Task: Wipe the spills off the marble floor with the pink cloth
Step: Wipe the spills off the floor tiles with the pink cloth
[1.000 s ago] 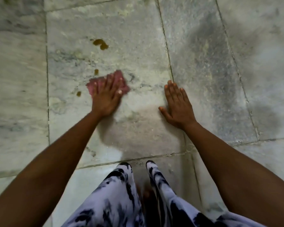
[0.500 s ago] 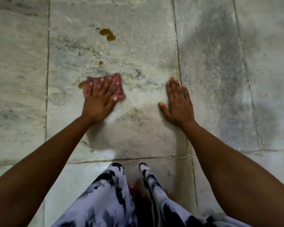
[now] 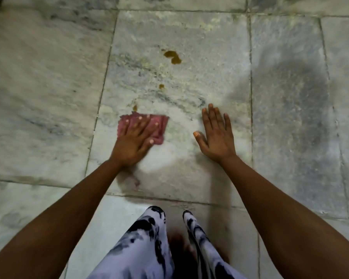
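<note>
A pink cloth [image 3: 161,123] lies flat on the marble floor [image 3: 48,87]. My left hand [image 3: 134,139] presses down on it with fingers spread. Just beyond the cloth's far edge is a small brown drop [image 3: 135,107]. Farther off sit another small drop [image 3: 161,86] and a larger brown spill [image 3: 173,57]. My right hand [image 3: 216,133] rests flat and open on the same tile, to the right of the cloth, holding nothing.
Large grey-white marble tiles with grout lines surround the spot. A dark damp-looking patch [image 3: 294,97] covers the tile to the right. My legs in black-and-white patterned trousers [image 3: 145,248] are at the bottom of the view.
My left hand has slid the cloth left and toward me across the tile; it now sits below the nearest drop. My right hand stays planted.
</note>
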